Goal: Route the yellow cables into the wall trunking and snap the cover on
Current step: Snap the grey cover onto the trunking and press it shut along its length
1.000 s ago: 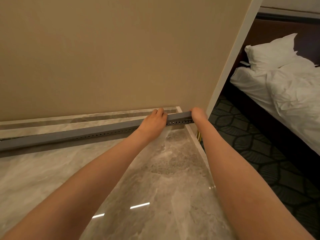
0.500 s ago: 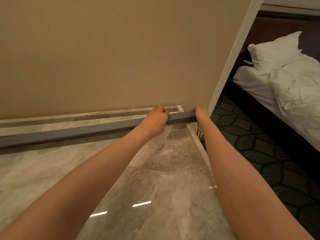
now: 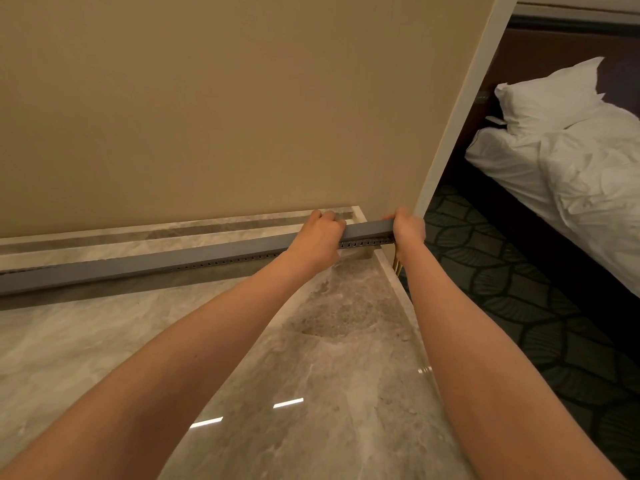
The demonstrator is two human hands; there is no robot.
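the left grip and the right grip each curl closed round the grey trunking near its right end; yellow cables show just beneath that end.

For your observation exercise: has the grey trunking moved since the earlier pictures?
Yes. The grey trunking has slid slightly rightward, its end nearer the white wall edge.

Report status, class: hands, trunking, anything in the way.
Left hand grips grey trunking; right hand grips its end. Yellow cables show below that end. No obstruction visible.
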